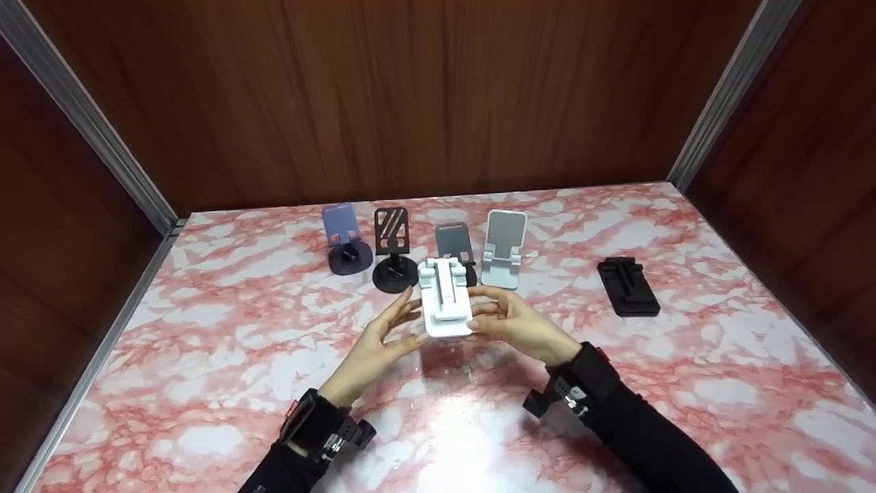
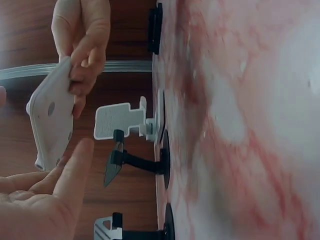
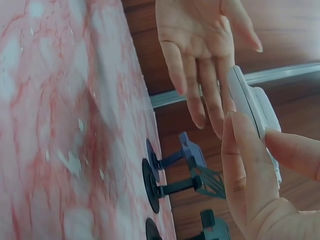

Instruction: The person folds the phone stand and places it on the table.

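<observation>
A white folded phone stand (image 1: 445, 301) is held up above the marbled table, its folded arm facing up in the head view. My right hand (image 1: 523, 325) pinches its right edge between thumb and fingers; the right wrist view shows this grip on the stand (image 3: 246, 97). On the other side, my left hand (image 1: 376, 339) is beside the stand with fingers extended. In the left wrist view the stand's flat underside (image 2: 52, 120) shows, with the left fingers close below; whether they touch it I cannot tell.
Behind stand a purple phone stand (image 1: 349, 257), a black one (image 1: 394, 274), a dark grey one (image 1: 454, 239) partly hidden, and a white-grey one (image 1: 503, 274), all unfolded. A black folded stand (image 1: 629, 287) lies to the right. Wooden panels (image 1: 438, 103) enclose the table.
</observation>
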Action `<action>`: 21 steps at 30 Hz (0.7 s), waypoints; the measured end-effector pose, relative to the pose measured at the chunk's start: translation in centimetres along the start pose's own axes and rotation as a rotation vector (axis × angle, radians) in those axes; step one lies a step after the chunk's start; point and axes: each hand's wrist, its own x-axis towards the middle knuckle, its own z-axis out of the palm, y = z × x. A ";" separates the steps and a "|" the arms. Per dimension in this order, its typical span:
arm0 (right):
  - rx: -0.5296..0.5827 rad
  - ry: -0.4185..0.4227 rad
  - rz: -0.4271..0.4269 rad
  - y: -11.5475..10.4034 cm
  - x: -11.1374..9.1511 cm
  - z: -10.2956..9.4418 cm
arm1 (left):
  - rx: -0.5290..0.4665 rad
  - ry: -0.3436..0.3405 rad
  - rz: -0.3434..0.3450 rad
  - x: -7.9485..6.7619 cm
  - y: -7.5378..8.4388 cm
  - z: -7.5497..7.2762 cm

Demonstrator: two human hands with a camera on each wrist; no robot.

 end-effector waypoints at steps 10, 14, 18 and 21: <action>-0.038 0.009 -0.016 -0.4 -1.8 -3.3 | 0.390 0.089 0.123 -0.5 0.3 -0.5; -0.047 0.021 -0.009 -0.5 -3.0 -4.9 | 0.475 0.101 0.174 -0.3 -0.4 -0.9; -0.067 0.050 -0.004 -0.9 -4.3 -6.5 | 0.584 0.147 0.301 0.9 -4.2 -2.0; -0.091 0.083 0.003 -1.3 -5.1 -7.5 | 0.682 0.174 0.313 0.7 -3.7 -2.2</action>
